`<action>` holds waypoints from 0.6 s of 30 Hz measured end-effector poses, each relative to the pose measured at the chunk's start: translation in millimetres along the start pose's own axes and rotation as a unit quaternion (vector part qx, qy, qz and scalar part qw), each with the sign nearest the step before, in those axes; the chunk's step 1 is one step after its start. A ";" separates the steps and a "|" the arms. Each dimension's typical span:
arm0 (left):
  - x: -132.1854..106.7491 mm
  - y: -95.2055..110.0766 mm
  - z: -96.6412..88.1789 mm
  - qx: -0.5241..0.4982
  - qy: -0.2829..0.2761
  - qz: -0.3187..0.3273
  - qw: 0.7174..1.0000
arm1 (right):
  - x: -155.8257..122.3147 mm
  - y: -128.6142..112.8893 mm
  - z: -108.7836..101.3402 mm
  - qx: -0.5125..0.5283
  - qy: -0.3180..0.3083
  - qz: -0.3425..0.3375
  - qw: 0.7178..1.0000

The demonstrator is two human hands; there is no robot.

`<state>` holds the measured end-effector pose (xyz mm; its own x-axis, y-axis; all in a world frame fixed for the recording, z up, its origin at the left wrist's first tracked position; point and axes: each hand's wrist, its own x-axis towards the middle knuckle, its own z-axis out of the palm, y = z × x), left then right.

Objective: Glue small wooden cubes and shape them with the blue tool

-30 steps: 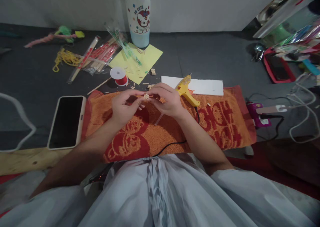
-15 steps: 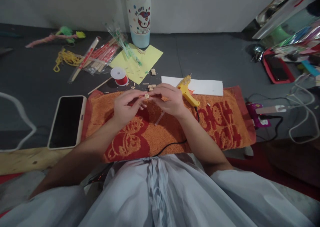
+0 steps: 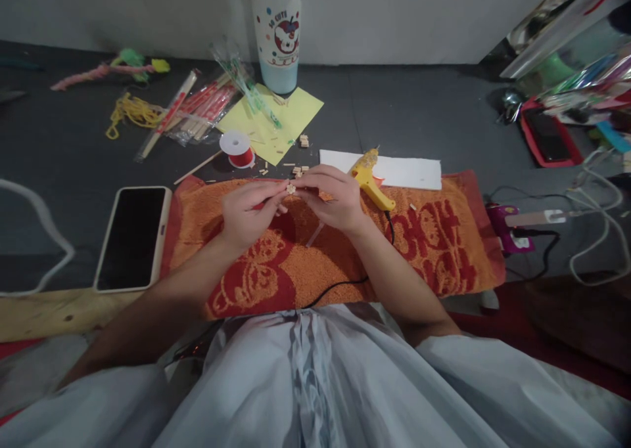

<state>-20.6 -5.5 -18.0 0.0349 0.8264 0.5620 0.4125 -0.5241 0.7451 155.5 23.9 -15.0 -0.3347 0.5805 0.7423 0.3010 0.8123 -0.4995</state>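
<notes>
Between the fingertips of both hands is a small bundle of pale wooden stick pieces [image 3: 291, 189], its cut ends facing me in a flower-like cluster. My left hand [image 3: 249, 213] pinches it from the left with thumb and forefinger. From the other side my right hand [image 3: 332, 198] grips it, the fingers curled close around. Both hands are above an orange and red towel [image 3: 315, 270]. Beyond the fingertips lie short cut stick pieces [image 3: 298, 171]. A yellow hot glue gun [image 3: 369, 185] rests right of my right hand, and a clear glue stick [image 3: 315, 233] lies below the hands.
A white strip of board [image 3: 414, 172] lies behind the glue gun. Left of the towel is a phone [image 3: 132, 238]. Farther back are a red ribbon spool [image 3: 238, 150], yellow paper [image 3: 303, 110], wrapped chopsticks [image 3: 202, 110] and a tall bottle [image 3: 279, 41]. A power adapter [image 3: 507, 228] with cables sits right.
The hands stay nearly in place, with the stick bundle turned very slightly between the fingertips. The whole view has shifted a little.
</notes>
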 end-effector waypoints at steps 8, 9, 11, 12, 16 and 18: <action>0.0 2.4 -1.4 -0.007 0.001 -0.018 1.000 | 1.9 0.1 -0.2 -0.003 -0.002 0.000 1.000; -0.1 2.6 -1.5 -0.003 -0.006 -0.029 1.000 | 2.4 -0.1 -0.7 -0.005 -0.008 0.003 1.000; -0.5 2.0 -1.7 0.000 -0.016 -0.046 0.999 | 3.0 0.0 -1.7 -0.013 -0.019 0.006 1.000; -0.7 1.3 -1.7 -0.002 -0.021 -0.051 0.998 | 3.0 0.4 -2.1 -0.021 -0.024 0.008 0.999; -0.8 -2.3 -1.3 -0.030 -0.049 -0.066 0.996 | 0.9 3.1 -2.7 -0.059 -0.024 0.002 0.998; -0.1 -3.0 -0.8 -0.042 -0.059 -0.086 0.994 | 0.0 3.8 -2.7 -0.069 -0.021 -0.016 0.997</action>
<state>-22.6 -4.1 -20.0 0.0793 0.9215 0.3803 0.3447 -0.3833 0.8569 159.0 26.8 -15.7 -0.3812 0.5592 0.7362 0.4086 0.8163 -0.4084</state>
